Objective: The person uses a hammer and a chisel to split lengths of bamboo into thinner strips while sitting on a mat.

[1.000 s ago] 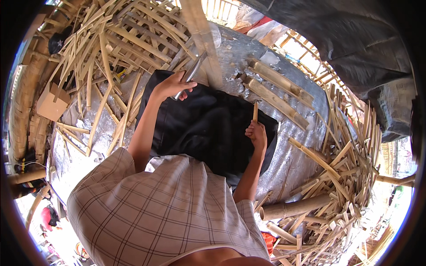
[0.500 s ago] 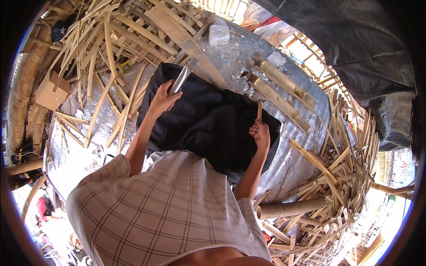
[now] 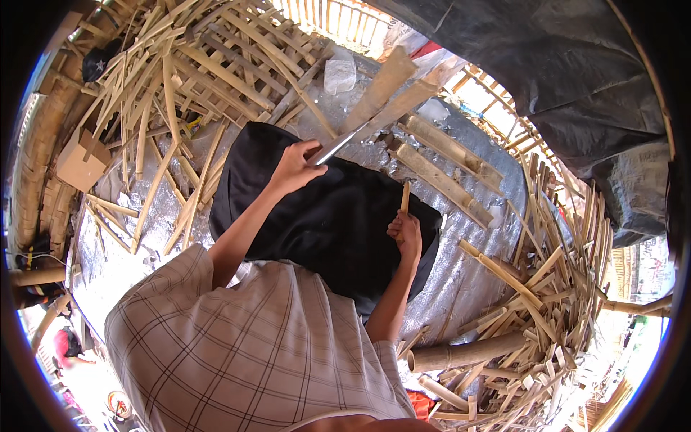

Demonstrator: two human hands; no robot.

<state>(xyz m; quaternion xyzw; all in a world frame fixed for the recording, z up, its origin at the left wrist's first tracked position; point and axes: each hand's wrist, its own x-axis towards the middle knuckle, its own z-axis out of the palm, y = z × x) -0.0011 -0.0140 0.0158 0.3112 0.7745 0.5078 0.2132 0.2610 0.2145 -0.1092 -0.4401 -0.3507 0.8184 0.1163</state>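
My left hand is closed round a long, shiny metal tool that points up and to the right. At the tool's far end, two bamboo pieces spread in a narrow V; whether they are joined there I cannot tell. My right hand grips a wooden handle held nearly upright; the kind of tool at its upper end is not clear. Both hands are over a black cloth spread across my lap.
Bamboo strips are heaped at the far left, with more offcuts at the right. Two bamboo slats lie on the silvery sheet. A bamboo pole lies near my right side, and a cardboard box stands at left.
My left hand has moved right and slightly down, its tool tipping rightward. The wide bamboo slat at upper left has swung right and shows as two spread pieces. My right hand has shifted slightly.
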